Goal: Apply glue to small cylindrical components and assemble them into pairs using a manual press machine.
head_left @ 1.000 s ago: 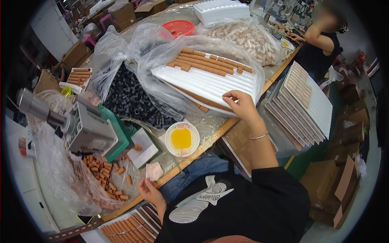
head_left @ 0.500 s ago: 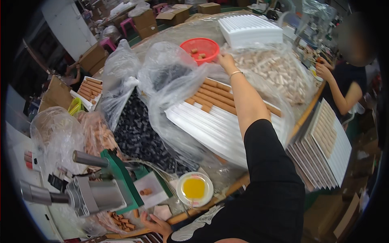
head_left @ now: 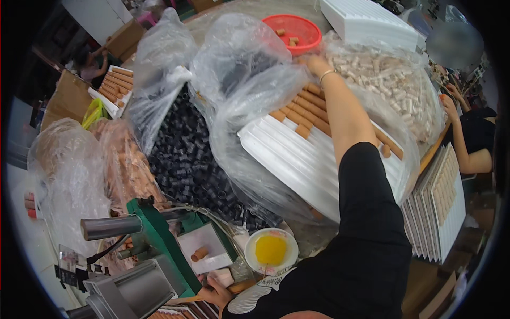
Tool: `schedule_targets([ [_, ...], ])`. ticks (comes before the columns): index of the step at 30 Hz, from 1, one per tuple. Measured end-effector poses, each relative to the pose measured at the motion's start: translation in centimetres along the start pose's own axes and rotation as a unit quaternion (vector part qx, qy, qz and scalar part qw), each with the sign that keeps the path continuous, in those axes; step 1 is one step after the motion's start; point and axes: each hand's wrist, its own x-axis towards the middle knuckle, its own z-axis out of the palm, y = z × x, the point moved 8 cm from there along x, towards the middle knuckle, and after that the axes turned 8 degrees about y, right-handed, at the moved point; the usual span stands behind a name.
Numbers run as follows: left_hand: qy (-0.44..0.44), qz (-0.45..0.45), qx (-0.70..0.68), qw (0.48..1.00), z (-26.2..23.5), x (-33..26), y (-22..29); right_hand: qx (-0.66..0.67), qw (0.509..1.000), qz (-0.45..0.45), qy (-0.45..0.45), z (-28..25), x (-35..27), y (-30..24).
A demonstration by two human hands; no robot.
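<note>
My right arm stretches far across the table. My right hand (head_left: 317,66) is just in front of the red basin (head_left: 317,43), over the far end of a white ridged tray (head_left: 289,154). Its fingers are blurred and partly behind clear plastic, so what they hold does not show. Rows of short brown tubes (head_left: 307,109) lie in the tray's far grooves. Low in the picture, my left hand (head_left: 215,293) rests with fingers apart beside a pale pinkish block (head_left: 223,276). Near it, a single brown tube (head_left: 200,254) lies on the metal plate of a green machine (head_left: 159,247).
Black short tubes (head_left: 186,165) fill a plastic bag at centre left. A white plate (head_left: 287,255) holds something yellow. Beige pieces (head_left: 382,80) lie bagged at far right, before white foam trays (head_left: 366,24). Stacked trays (head_left: 433,207) and a co-worker's arm (head_left: 465,143) are at right.
The whole view has shifted, so the table's things sit farther right. My right hand has drawn slightly nearer from beside the basin's rim. My left hand stays by the machine.
</note>
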Motion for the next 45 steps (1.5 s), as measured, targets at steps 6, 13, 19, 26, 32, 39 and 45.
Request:
schedule_targets([
  [6, -0.025, 0.057, 0.021, 0.998, -0.4, 0.1, -0.4, 0.235, 0.941, 0.045, 0.239, -15.6, -1.2, -10.6],
  [13, -0.022, 0.051, -0.023, 0.998, -0.7, 0.1, -2.3, 0.109, 0.970, -0.212, 0.041, -26.8, -8.4, -17.0],
  [19, -0.025, 0.053, -0.098, 0.994, -1.6, -0.4, -3.0, 0.096, 0.971, -0.060, -0.210, -31.2, -36.1, -10.9],
  [26, -0.193, 0.343, -0.149, 0.907, -2.4, -2.8, 7.8, 0.180, 0.976, 0.103, 0.065, -24.6, -50.4, 0.3],
  [32, -0.438, 0.104, -0.345, 0.824, 11.3, -4.5, 20.0, 0.014, 0.994, 0.057, 0.091, -22.0, -50.0, 3.0],
  [39, -0.498, 0.042, -0.196, 0.844, 22.2, -4.1, 25.9, 0.067, 0.987, 0.149, 0.011, -22.3, -52.0, 7.4],
  [45, -0.486, -0.082, -0.410, 0.767, 19.6, -3.6, 27.9, 0.225, 0.961, 0.120, 0.110, -25.9, -50.2, 4.8],
])
